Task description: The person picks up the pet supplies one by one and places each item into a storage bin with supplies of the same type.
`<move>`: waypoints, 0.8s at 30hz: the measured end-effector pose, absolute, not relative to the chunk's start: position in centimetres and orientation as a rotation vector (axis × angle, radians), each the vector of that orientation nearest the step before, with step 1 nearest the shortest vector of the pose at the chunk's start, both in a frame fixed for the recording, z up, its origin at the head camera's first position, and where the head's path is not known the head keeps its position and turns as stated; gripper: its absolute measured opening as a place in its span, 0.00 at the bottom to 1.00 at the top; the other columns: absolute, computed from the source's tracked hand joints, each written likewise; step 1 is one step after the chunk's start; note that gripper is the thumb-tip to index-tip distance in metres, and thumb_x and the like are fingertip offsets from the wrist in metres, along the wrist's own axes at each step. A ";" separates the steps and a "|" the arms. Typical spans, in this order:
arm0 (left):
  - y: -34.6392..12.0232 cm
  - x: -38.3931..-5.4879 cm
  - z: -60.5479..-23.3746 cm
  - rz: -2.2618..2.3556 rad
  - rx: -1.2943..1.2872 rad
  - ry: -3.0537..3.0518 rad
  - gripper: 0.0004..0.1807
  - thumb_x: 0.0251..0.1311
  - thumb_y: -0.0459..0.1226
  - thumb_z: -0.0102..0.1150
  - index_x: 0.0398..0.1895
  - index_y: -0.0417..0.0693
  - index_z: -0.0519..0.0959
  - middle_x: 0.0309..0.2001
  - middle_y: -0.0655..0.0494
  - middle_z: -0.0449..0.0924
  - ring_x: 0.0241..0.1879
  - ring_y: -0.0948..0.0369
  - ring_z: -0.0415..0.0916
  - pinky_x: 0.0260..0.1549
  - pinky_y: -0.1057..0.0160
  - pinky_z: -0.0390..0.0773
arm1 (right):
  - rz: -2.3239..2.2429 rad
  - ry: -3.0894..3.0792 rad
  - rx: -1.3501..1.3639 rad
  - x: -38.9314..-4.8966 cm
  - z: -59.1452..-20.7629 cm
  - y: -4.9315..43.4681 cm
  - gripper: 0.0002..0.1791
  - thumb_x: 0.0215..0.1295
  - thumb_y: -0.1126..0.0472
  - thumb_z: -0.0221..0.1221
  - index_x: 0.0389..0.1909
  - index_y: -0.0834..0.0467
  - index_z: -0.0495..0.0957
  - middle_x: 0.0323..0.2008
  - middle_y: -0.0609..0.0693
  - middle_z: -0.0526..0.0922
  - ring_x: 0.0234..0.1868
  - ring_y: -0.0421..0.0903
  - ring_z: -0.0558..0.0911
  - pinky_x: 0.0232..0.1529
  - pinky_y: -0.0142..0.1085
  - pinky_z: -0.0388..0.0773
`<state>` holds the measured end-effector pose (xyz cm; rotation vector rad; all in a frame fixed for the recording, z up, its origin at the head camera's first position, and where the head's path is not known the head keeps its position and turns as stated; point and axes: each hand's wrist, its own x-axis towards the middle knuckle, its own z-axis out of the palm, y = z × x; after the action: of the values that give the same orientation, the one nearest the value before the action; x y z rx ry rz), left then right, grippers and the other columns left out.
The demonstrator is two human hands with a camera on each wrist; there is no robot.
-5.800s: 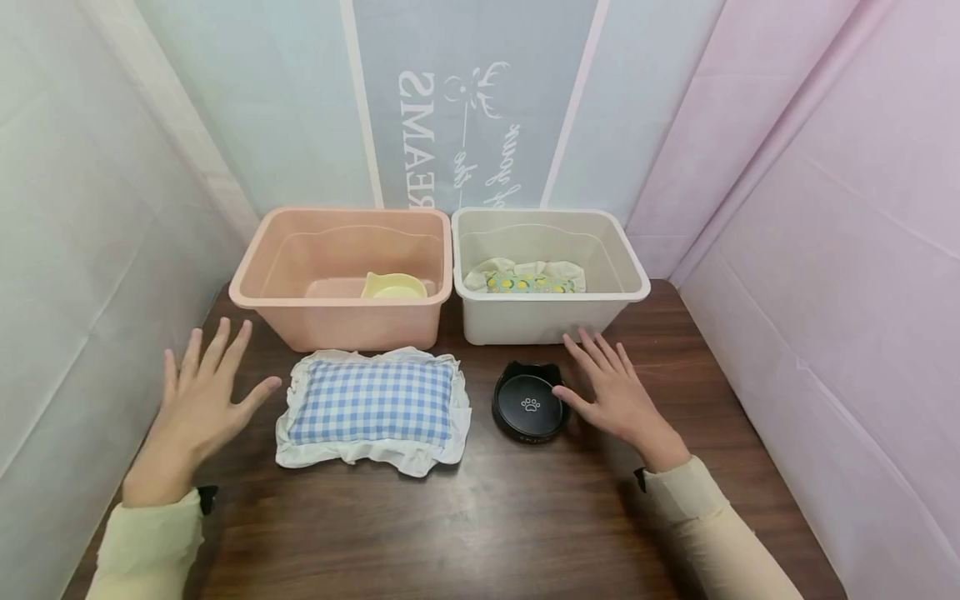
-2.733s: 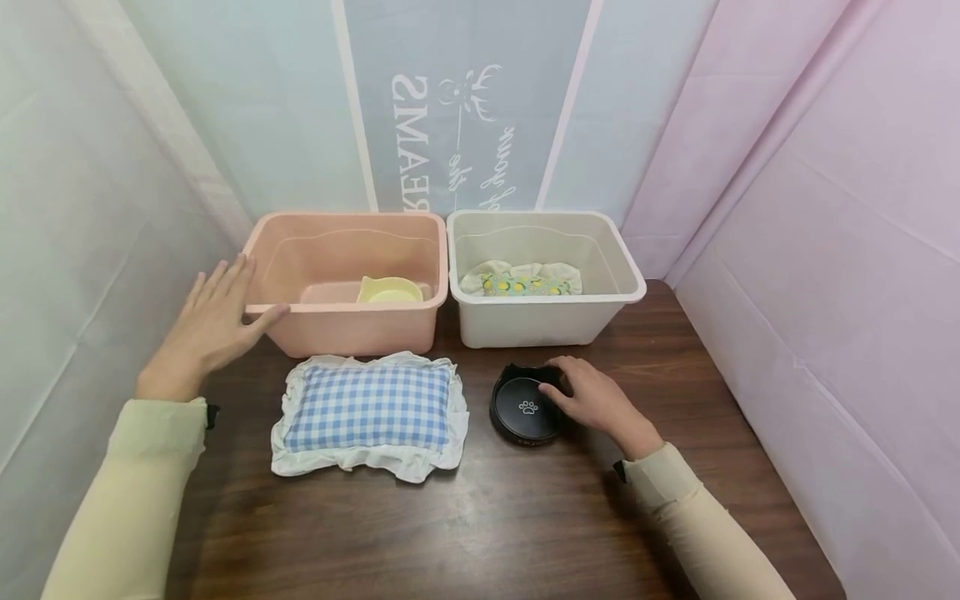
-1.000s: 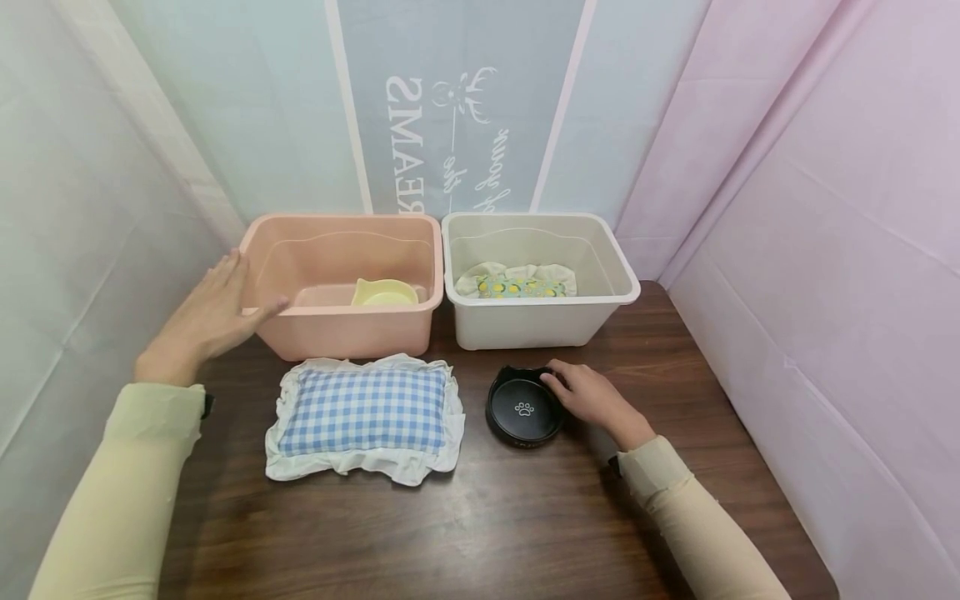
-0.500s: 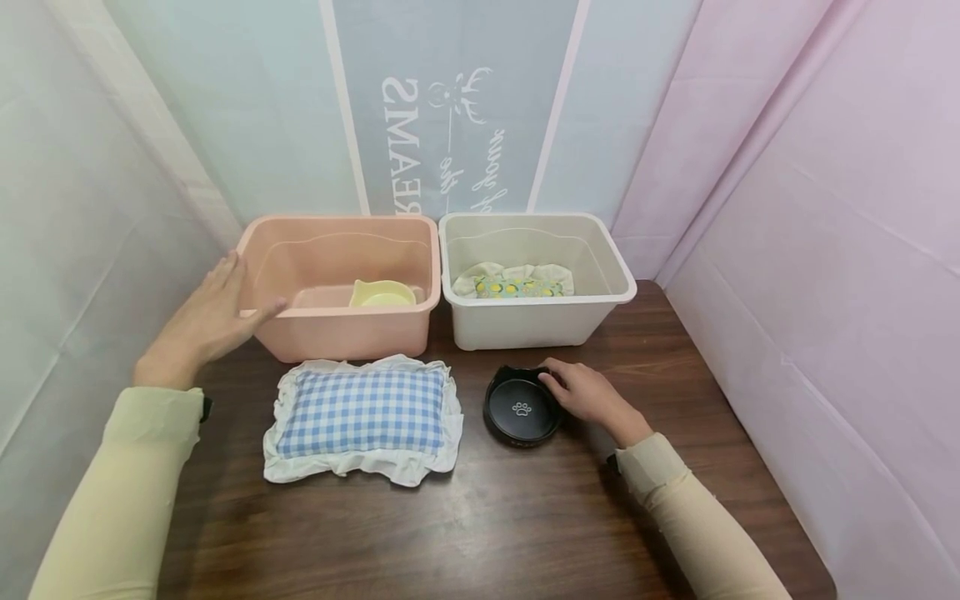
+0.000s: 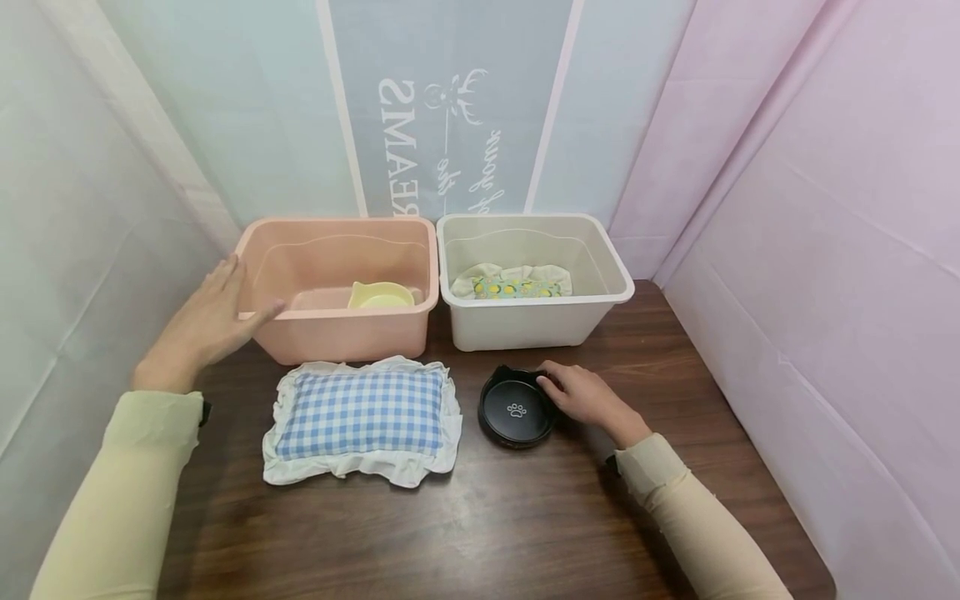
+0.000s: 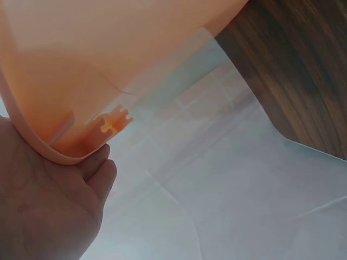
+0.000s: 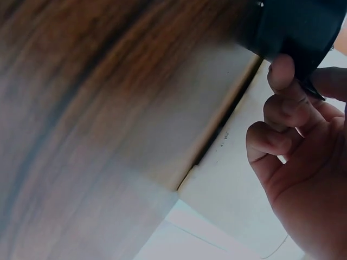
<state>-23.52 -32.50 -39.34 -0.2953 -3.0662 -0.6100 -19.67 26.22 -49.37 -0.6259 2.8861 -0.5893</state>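
Note:
My right hand (image 5: 585,396) pinches the right rim of a black pet bowl (image 5: 516,412), which has cat ears and a white paw print inside. In the right wrist view the other fingers curl beside the dark bowl (image 7: 298,32). My left hand (image 5: 202,321) rests at the front left corner of a pink bin (image 5: 341,337), fingers straight along its outer side and thumb over the front rim. The left wrist view shows the palm (image 6: 49,211) below the bin's rim. A blue checked pillow with white ruffles (image 5: 360,412) lies between the hands.
Inside the pink bin is a yellow cat-eared bowl (image 5: 382,296). A white bin (image 5: 525,325) stands right beside it, holding a small lemon-print pillow (image 5: 517,287). Cloth walls (image 5: 810,250) enclose the brown wooden table (image 5: 480,542) at the back and sides.
My left hand has come from the table to the pink bin's corner and stays there. My right hand has taken hold of the black bowl's rim; the bowl has shifted slightly left.

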 end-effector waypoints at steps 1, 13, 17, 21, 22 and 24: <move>-32.5 -23.5 -39.3 -0.610 -0.295 -3.064 0.59 0.77 0.68 0.43 0.86 0.35 0.30 0.86 0.36 0.24 0.85 0.37 0.25 0.82 0.35 0.35 | -0.597 2.887 -0.629 -19.6 -49.4 26.2 0.13 0.84 0.53 0.56 0.57 0.53 0.84 0.37 0.44 0.87 0.36 0.43 0.82 0.43 0.51 0.83; -32.5 -23.6 -39.5 -0.600 -0.298 -3.071 0.59 0.77 0.68 0.43 0.86 0.35 0.29 0.86 0.36 0.23 0.85 0.38 0.23 0.82 0.34 0.35 | -0.691 2.855 -0.620 -19.5 -50.0 26.1 0.12 0.84 0.55 0.56 0.55 0.56 0.84 0.38 0.46 0.88 0.34 0.40 0.81 0.40 0.46 0.82; -32.6 -23.5 -39.5 -0.594 -0.300 -3.075 0.58 0.78 0.67 0.43 0.85 0.35 0.29 0.86 0.36 0.23 0.85 0.37 0.24 0.82 0.34 0.34 | -0.729 2.857 -0.628 -19.4 -49.8 26.1 0.12 0.84 0.56 0.56 0.55 0.57 0.84 0.38 0.47 0.88 0.34 0.40 0.81 0.40 0.45 0.82; -32.7 -23.6 -39.5 -0.592 -0.304 -3.069 0.59 0.78 0.67 0.43 0.85 0.35 0.29 0.86 0.35 0.23 0.85 0.37 0.24 0.82 0.34 0.35 | -0.767 2.872 -0.665 -19.5 -49.7 26.1 0.11 0.84 0.57 0.56 0.54 0.57 0.84 0.38 0.47 0.88 0.35 0.40 0.83 0.41 0.44 0.83; -32.7 -23.7 -39.5 -0.591 -0.305 -3.068 0.59 0.78 0.67 0.43 0.86 0.36 0.29 0.86 0.36 0.23 0.85 0.37 0.24 0.82 0.34 0.35 | -0.775 2.875 -0.678 -19.5 -49.6 26.1 0.11 0.84 0.57 0.56 0.54 0.56 0.84 0.38 0.47 0.88 0.35 0.40 0.83 0.41 0.44 0.83; -32.8 -23.7 -39.6 -0.588 -0.308 -3.066 0.59 0.78 0.67 0.43 0.86 0.36 0.29 0.86 0.36 0.23 0.85 0.37 0.24 0.82 0.35 0.34 | -0.783 2.880 -0.694 -19.5 -49.5 26.0 0.11 0.84 0.57 0.57 0.53 0.56 0.84 0.39 0.47 0.88 0.35 0.40 0.83 0.41 0.44 0.83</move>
<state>-23.74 -32.76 -39.58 -0.3081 -3.0661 -0.5883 -19.55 26.00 -49.49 -0.6944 2.8795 -0.7834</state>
